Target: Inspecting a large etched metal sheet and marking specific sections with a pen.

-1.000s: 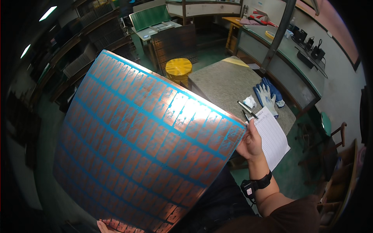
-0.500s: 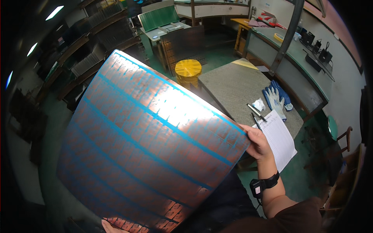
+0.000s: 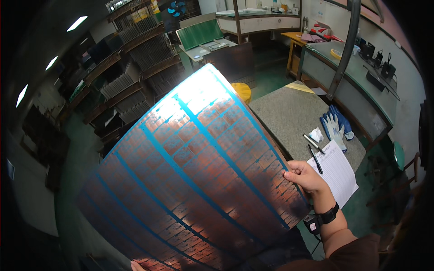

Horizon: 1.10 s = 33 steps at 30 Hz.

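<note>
A large, thin copper-coloured circuit board panel (image 3: 199, 167) with blue lines fills the middle, tilted in the air and catching a bright glare near its top corner. My right hand (image 3: 307, 177) grips its right edge, thumb lying on the face and the other fingers mostly behind. Only the fingertips of my left hand (image 3: 136, 265) show, at the panel's lower left edge. They press against that edge, while the rest of the hand is out of the picture. A black strap with a small device (image 3: 321, 219) circles my right wrist.
Beyond the panel's right edge stands a grey-topped table (image 3: 285, 110) bearing a written sheet (image 3: 338, 176), two pens (image 3: 315, 159), crumpled white tissue (image 3: 316, 135) and blue-white gloves (image 3: 335, 128). A yellow stool (image 3: 242, 91) is partly hidden. Racks of panels (image 3: 122, 86) line the left; a metal post (image 3: 346, 49) rises at right.
The panel has turned clockwise, its top corner swinging to the right and its glare shifting upward. My right hand has moved slightly right and down, its thumb now further along the edge from the corner.
</note>
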### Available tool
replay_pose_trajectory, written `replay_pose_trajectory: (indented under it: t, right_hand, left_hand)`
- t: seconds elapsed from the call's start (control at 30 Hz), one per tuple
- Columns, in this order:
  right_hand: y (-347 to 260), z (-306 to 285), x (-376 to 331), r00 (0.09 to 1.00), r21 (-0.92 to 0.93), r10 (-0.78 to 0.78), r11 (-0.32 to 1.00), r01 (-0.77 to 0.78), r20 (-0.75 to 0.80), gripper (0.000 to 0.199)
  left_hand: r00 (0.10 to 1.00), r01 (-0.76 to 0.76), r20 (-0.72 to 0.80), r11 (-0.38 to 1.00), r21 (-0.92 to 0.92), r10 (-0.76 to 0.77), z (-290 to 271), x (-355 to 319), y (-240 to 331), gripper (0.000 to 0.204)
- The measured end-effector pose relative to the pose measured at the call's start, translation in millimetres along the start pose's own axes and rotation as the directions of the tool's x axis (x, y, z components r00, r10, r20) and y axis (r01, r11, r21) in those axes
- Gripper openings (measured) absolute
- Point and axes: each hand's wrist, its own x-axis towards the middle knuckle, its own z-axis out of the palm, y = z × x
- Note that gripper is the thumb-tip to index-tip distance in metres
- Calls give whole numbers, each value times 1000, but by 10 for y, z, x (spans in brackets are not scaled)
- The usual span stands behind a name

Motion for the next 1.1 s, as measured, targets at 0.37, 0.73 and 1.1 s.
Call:
replay_pose_trajectory:
  t: [0.37, 0.73, 1.1]
  right_hand:
    - [-29, -35, -205, 1000, -47, 2, 999, -2, 5, 32]
    - [26, -89, -241, 999, -67, -18, 998, 21, 39, 32]
    - [-199, -52, 157, 977, 121, -193, 971, 204, -95, 30]
  left_hand:
    - [998, 48, 41, 986, -157, -43, -17, -2, -46, 27]
    - [996, 81, 40, 987, -141, -76, -198, 178, -353, 32]
    - [979, 60, 204, 986, -153, -27, 10, 27, 184, 26]
